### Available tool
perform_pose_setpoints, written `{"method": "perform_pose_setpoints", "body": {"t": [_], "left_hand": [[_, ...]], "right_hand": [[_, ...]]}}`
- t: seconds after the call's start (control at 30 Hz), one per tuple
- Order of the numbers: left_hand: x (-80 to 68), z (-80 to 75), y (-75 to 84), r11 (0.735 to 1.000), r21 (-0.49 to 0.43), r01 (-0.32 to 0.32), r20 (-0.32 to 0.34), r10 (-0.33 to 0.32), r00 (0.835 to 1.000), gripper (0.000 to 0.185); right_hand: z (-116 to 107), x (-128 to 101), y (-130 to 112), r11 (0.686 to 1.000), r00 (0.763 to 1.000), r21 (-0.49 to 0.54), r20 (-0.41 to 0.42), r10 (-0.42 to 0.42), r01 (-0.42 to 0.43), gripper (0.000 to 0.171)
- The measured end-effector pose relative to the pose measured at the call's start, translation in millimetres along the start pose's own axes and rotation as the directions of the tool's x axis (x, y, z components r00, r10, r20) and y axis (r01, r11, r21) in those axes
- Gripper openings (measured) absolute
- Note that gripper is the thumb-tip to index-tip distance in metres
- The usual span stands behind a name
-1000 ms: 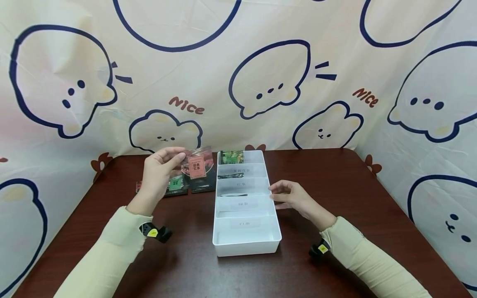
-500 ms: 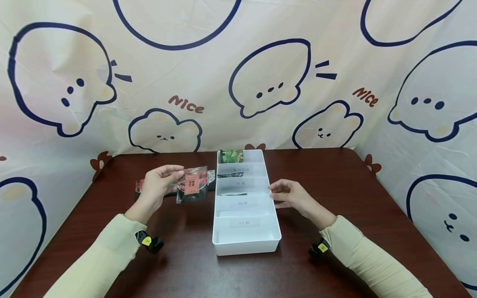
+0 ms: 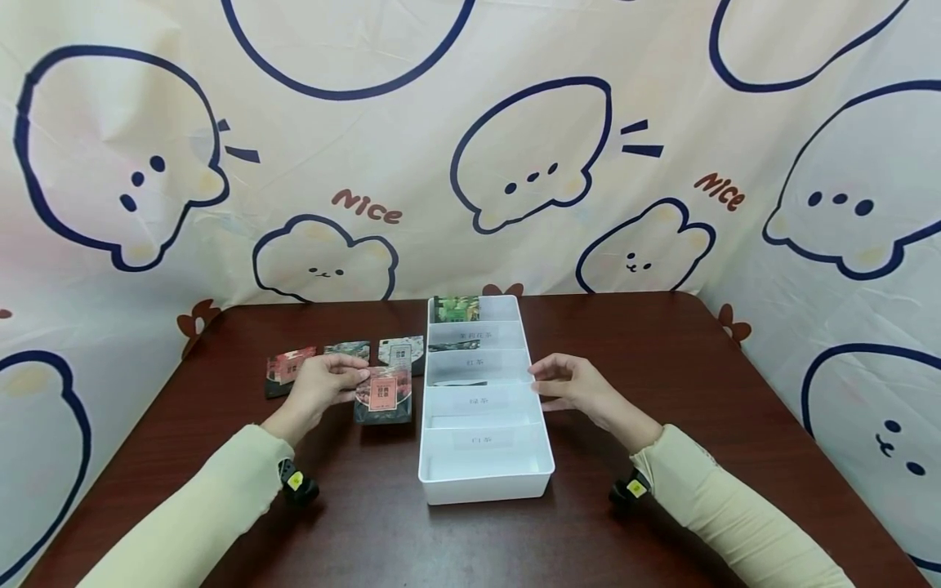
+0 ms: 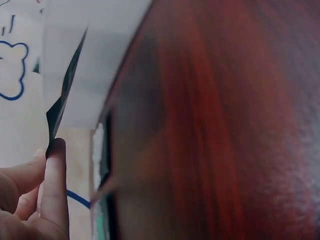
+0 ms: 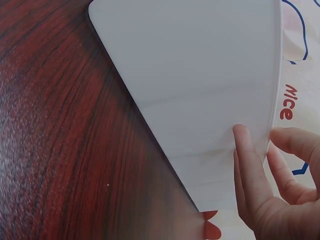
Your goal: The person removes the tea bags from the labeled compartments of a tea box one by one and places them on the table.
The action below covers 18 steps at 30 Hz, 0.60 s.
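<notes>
Pinching a small tea sachet (image 3: 383,395) by its left edge, my left hand (image 3: 318,390) holds it low over the dark wooden table (image 3: 662,359), just left of the white divided tray (image 3: 485,482). The sachet is dark foil with a pink label. I judge it light, thin and floppy, with a slick surface, so a pinch on a sealed edge is the surest hold; squeezing its middle might crush the contents.

My right hand (image 3: 572,387) rests against the tray's right wall, fingers loosely curled and touching the rim, gripping nothing firmly. The tray looks like stiff, light plastic that could slide on the table if nudged.

Three more sachets (image 3: 345,353) lie flat on the table behind my left hand, and one green sachet (image 3: 456,309) stands in the tray's far compartment. The labels on the dividers are too small to read. My left wrist view shows only a fingertip and the sachet (image 4: 62,102) edge-on. Something dark lies in a middle compartment; I cannot tell what.
</notes>
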State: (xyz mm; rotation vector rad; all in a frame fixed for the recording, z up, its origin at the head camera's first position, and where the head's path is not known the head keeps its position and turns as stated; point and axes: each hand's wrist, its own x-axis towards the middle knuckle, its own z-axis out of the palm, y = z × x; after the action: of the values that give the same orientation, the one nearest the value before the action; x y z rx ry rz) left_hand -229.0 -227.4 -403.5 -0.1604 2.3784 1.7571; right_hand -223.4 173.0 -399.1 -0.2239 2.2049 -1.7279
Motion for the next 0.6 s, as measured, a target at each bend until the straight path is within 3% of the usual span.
{"method": "perform_pose_setpoints", "body": {"t": [0.2,0.6], "left_hand": [[3.9,6.0,-6.4,0.998,0.070,0.009,-0.001,-0.009,1.000,0.025],[9.7,17.2,-13.2,0.996,0.082,0.022,-0.016,-0.021,1.000,0.020]], "right_hand": [[-0.1,0.9,1.1,1.000,1.000,0.011,0.001,-0.003,0.003,0.039],[-0.3,1.7,2.4,1.000,1.000,0.010,0.005,-0.009,0.009,0.038]]}}
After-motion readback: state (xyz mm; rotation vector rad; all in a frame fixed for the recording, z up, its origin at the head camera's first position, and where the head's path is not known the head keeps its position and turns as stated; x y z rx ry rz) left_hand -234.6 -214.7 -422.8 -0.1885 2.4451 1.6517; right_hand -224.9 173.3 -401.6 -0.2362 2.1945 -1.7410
